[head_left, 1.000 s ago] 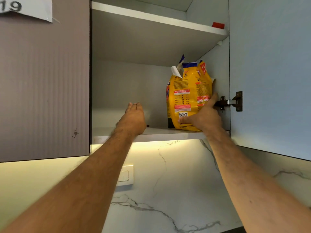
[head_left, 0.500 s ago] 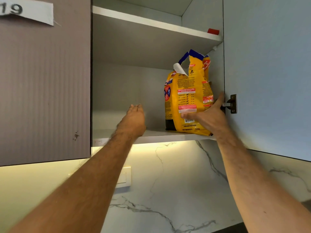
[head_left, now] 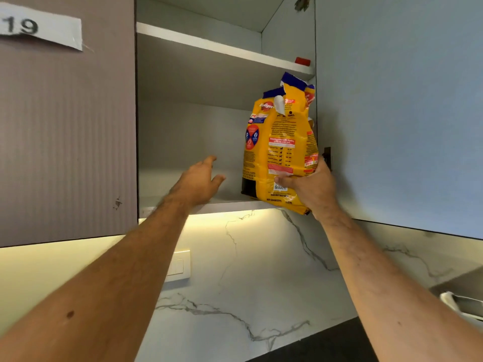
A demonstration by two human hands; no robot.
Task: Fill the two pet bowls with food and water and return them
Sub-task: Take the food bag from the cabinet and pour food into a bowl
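Bare forearms reach up from the bottom edge toward an open wall cabinet. Right hand [head_left: 312, 190] has its grip clamped on the lower corner of the yellow pet food bag [head_left: 281, 150], which stands tilted, overhanging the lower shelf [head_left: 230, 205] at its front right. Left hand [head_left: 196, 182] hovers beside it, fingers spread, empty. Farther up, a red cap [head_left: 302, 61] sits on the upper shelf.

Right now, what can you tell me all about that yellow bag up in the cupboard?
The yellow bag is a glossy pet food bag with a blue, torn-open top, red and white labels and small printed text. It looks like crinkly plastic. It stands nearly upright, tilted a little, at the right end of the lower shelf, with its bottom front corner past the shelf edge. The right hand grips its lower part. The left hand is open and not touching it.
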